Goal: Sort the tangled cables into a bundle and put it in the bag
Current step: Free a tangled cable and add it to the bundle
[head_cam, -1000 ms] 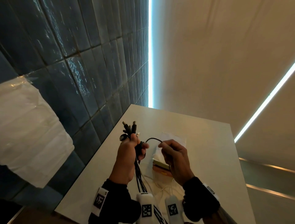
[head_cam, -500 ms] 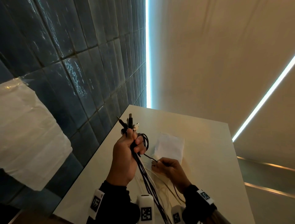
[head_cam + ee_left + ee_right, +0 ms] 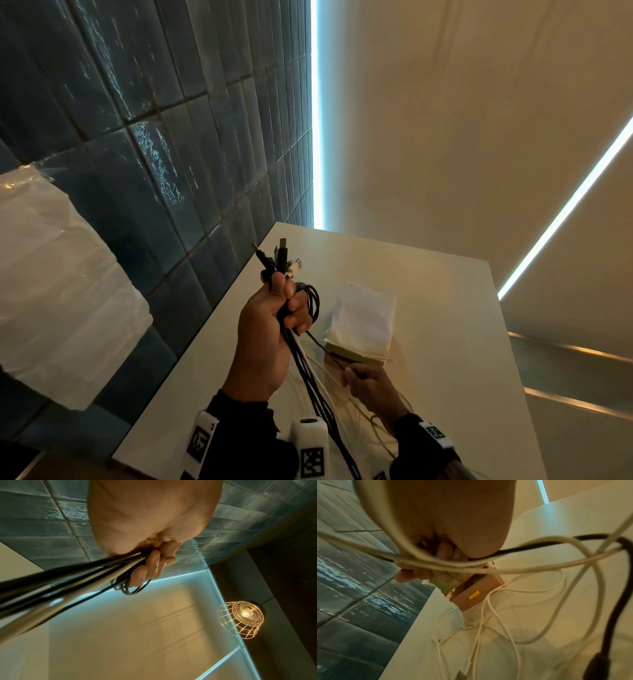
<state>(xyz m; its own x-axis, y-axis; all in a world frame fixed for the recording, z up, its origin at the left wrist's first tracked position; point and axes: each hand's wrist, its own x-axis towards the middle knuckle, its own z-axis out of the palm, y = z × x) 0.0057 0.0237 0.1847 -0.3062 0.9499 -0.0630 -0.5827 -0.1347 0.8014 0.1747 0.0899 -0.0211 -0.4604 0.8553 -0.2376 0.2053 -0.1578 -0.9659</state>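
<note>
My left hand [image 3: 274, 325] is raised above the white table [image 3: 445, 342] and grips a bundle of black and white cables [image 3: 308, 373]. Their plug ends [image 3: 280, 258] stick up above the fist, and a small black loop [image 3: 313, 301] hangs beside the fingers. In the left wrist view the fingers [image 3: 154, 566] curl round the dark cables [image 3: 72, 582]. A thin black cable [image 3: 323, 346] runs from the loop down to my right hand [image 3: 356, 377], which pinches it. The white bag [image 3: 364, 318] lies flat beyond the hands. Loose white cables [image 3: 479, 628] trail on the table.
A dark blue tiled wall [image 3: 154, 154] runs along the table's left edge. A plastic-wrapped white bulk [image 3: 51, 291] sits at the far left. A brown piece with a yellow tab [image 3: 476, 592] lies at the bag's near end. A wire-cage lamp [image 3: 240, 618] glows overhead.
My right hand has slid down and toward me along the thin black cable, drawing it out straight from the loop. My left hand stays raised, still gripping the bundle.
</note>
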